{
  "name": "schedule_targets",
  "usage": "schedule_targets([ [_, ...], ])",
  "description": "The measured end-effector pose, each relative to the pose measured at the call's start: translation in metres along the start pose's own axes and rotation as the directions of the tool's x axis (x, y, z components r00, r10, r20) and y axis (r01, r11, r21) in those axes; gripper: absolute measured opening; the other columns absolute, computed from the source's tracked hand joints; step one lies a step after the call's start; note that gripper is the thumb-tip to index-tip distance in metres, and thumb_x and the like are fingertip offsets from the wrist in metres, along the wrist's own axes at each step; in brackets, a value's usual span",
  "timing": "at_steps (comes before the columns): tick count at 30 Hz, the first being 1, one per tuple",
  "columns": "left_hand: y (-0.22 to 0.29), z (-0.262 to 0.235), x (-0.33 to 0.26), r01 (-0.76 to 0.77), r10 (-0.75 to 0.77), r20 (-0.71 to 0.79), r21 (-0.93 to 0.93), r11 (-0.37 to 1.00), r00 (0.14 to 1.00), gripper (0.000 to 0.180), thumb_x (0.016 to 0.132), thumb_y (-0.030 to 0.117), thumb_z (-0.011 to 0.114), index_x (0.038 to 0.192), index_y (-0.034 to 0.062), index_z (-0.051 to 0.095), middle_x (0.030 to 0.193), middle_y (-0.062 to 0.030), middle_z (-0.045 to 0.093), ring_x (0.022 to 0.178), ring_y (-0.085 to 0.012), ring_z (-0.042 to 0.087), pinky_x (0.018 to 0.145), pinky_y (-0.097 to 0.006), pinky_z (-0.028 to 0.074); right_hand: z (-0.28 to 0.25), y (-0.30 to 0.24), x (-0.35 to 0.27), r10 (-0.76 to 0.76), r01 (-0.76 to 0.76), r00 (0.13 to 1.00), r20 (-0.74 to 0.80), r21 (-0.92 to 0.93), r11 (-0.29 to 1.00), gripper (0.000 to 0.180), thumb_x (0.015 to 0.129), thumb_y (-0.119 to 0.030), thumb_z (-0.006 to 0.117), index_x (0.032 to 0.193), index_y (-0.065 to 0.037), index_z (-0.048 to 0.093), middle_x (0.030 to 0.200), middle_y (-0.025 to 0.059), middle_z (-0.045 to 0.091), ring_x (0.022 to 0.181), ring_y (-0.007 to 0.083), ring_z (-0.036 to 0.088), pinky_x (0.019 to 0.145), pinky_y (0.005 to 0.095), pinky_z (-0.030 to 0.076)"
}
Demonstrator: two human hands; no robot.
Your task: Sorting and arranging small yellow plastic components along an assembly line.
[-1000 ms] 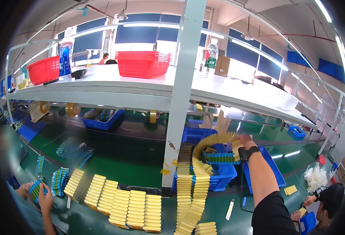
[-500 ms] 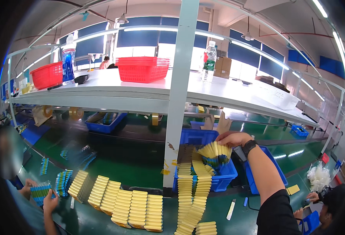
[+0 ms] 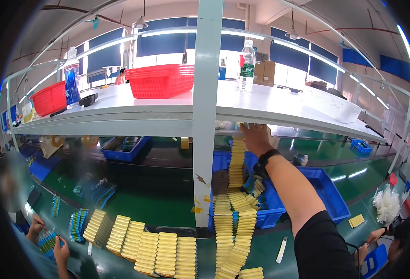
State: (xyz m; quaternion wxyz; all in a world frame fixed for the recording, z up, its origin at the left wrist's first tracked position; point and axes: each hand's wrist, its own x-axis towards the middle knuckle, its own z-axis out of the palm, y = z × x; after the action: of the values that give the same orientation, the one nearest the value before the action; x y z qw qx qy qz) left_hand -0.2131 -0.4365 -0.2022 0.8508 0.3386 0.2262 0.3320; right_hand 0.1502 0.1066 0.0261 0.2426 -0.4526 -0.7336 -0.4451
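My right hand (image 3: 257, 138) reaches far forward beneath the white shelf, a dark band on its wrist. Its fingers are bent around the upper end of a long column of yellow-ended packs (image 3: 236, 165), and the fingertips are partly hidden. Below it, more yellow-ended packs with blue lower parts lie fanned in a blue bin (image 3: 271, 215). Two long rows of the same packs (image 3: 223, 232) run from the bin toward me. My left hand does not show.
A white upright post (image 3: 206, 116) stands left of my arm. Several yellow stacks (image 3: 168, 251) line the bench at left. A co-worker's hands (image 3: 58, 249) hold blue-green packs there; another person (image 3: 395, 242) sits at right. An empty blue bin (image 3: 323, 190) lies beyond my forearm.
My right hand has moved forward, up and left from the blue bin. A tall yellow column now extends below it. The view has shifted slightly, and the left co-worker's hands have moved.
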Motion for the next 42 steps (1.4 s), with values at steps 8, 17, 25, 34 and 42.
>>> schedule_targets([
  [8,-0.018,-0.021,-0.002,0.016,-0.023,0.06,0.111,0.994,0.998,0.041,0.102,0.022,0.067,0.134,-0.0036,0.062,0.121,-0.0122,0.072,0.108,-0.021,0.069,0.094,-0.035,0.056,-0.039,-0.007,-0.067,0.163,-0.361,0.743,0.649,0.185,0.914,0.038,0.085,-0.04,0.076,0.111,-0.011,0.074,0.116,0.0171,0.072,0.117,0.0369,0.065,0.096,0.0494,0.051],
  [17,-0.032,-0.014,-0.001,-0.054,0.053,-0.038,-0.041,0.998,0.998,0.061,0.093,0.031,0.075,0.136,-0.0069,0.055,0.125,-0.0245,0.069,0.096,-0.0341,0.073,0.083,-0.045,0.062,-0.256,-0.064,-0.112,-0.318,-0.402,0.486,0.814,0.531,0.746,0.057,0.094,-0.054,0.068,0.074,-0.001,0.069,0.065,0.0176,0.063,0.059,0.0334,0.056,0.06,0.0453,0.046],
  [25,0.052,0.093,-0.003,-0.278,0.27,0.124,0.053,0.959,0.955,0.057,0.1,0.026,0.068,0.142,-0.0083,0.049,0.125,-0.0165,0.069,0.101,-0.0271,0.072,0.087,-0.034,0.058,-0.384,-0.115,-0.204,-0.783,-0.642,0.317,0.535,0.729,0.238,0.046,0.097,-0.045,0.071,0.119,-0.005,0.07,0.11,0.012,0.074,0.105,0.0252,0.071,0.088,0.0375,0.054],
  [34,0.168,0.22,0.086,-0.526,0.544,-0.089,0.168,0.834,0.834,0.037,0.105,0.021,0.059,0.133,-0.0034,0.056,0.113,-0.013,0.068,0.092,-0.0218,0.069,0.077,-0.035,0.058,-0.442,-0.169,-0.238,-0.401,-0.304,0.894,0.201,0.929,-0.21,0.056,0.098,-0.031,0.075,0.137,0.003,0.056,0.118,0.013,0.073,0.112,0.0233,0.07,0.101,0.0337,0.052],
  [42,0.227,0.197,0.128,-0.183,0.228,0.068,0.827,0.531,0.971,0.048,0.108,0.044,0.056,0.103,-0.0015,0.07,0.088,-0.0068,0.071,0.077,-0.0157,0.068,0.072,-0.032,0.058,-0.47,-0.07,-0.193,0.19,-0.129,0.944,0.268,0.834,-0.537,0.034,0.101,-0.012,0.065,0.129,0.008,0.062,0.109,0.0178,0.075,0.099,0.0283,0.075,0.092,0.0435,0.06],
])
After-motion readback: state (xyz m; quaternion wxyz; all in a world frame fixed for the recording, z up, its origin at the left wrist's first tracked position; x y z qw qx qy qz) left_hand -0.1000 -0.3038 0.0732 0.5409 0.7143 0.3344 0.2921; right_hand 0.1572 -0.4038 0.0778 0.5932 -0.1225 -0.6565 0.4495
